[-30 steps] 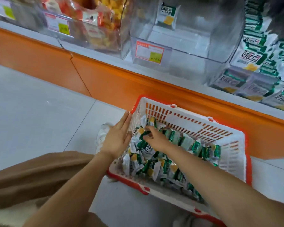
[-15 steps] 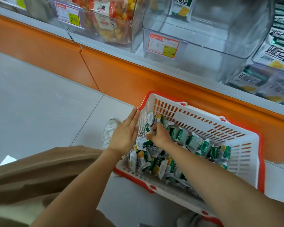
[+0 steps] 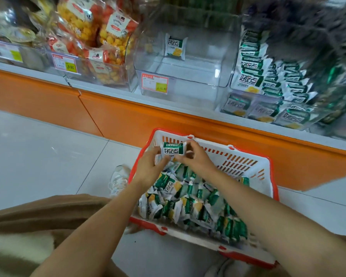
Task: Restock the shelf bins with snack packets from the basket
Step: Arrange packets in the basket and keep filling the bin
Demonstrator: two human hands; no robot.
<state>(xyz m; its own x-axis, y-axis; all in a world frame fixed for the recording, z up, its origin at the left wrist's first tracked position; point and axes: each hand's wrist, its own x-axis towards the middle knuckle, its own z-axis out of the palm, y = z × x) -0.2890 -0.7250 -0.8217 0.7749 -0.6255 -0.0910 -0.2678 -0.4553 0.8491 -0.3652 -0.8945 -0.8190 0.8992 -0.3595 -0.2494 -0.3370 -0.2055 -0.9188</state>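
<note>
Our left hand (image 3: 149,166) and right hand (image 3: 196,159) pinch one green packet (image 3: 173,150) over the basket's (image 3: 240,163) far edge. Held loosely, it might slip before the bin (image 3: 188,73).

Pale grey floor tiles (image 3: 38,152) from 7 to 10 o'clock, grout joint (image 3: 92,166) near 9 o'clock, orange shelving base panel (image 3: 138,118) crossing from 9 to 3 o'clock, panel seam (image 3: 90,114) at 10 o'clock, grey shelf ledge (image 3: 112,93) directly above, lighting even and diffuse.

Both bare forearms reach forward and converge. The left hand (image 3: 148,166) and the right hand (image 3: 197,159) meet, fingers (image 3: 190,143) curled, pinching a small green-and-white foil snack packet (image 3: 173,148) between them, raised, knuckles toward the camera.
</note>
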